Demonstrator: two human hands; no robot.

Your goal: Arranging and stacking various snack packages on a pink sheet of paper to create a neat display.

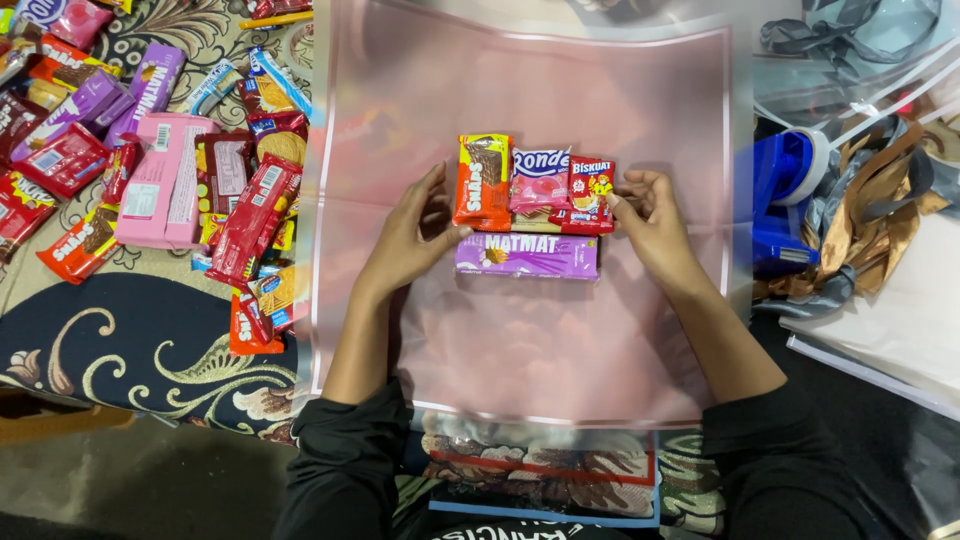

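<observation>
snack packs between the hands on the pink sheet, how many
4 show: an orange pack by the left hand, a pink pack, a red pack at the right hand, a purple pack below. More may lie underneath.

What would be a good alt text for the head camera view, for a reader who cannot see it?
Seen from above, a person's left hand and right hand touch the two ends of a small cluster of snack packets lying on a translucent pink sheet. To the left is a pile of more snack packets; to the right, a blue tape dispenser and ribbons.
</observation>
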